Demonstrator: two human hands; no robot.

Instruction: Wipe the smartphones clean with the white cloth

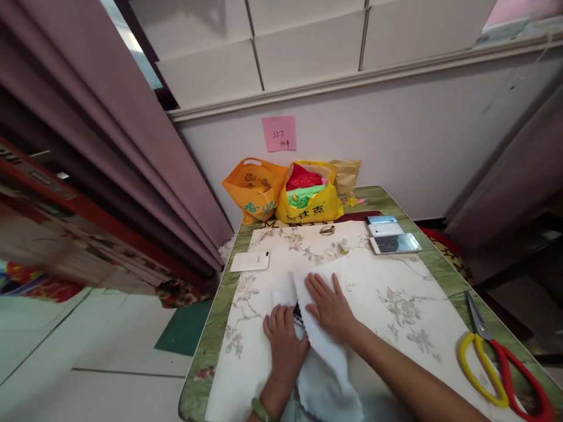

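A white cloth with a wavy-cut edge lies folded near the front of the table. My right hand is flat on its upper layer, fingers spread. Just to the left, my left hand has its fingers bent and closed on the lower part of the cloth, a green bangle at its wrist. Between the hands, a small dark thing shows under the cloth's edge; most of it is hidden, so its kind cannot be made out.
Large scissors with yellow and red handles lie at the right edge. A white phone is on the left, and more phones are at the back right. A small bottle stands behind the hands. Orange and yellow bags line the wall.
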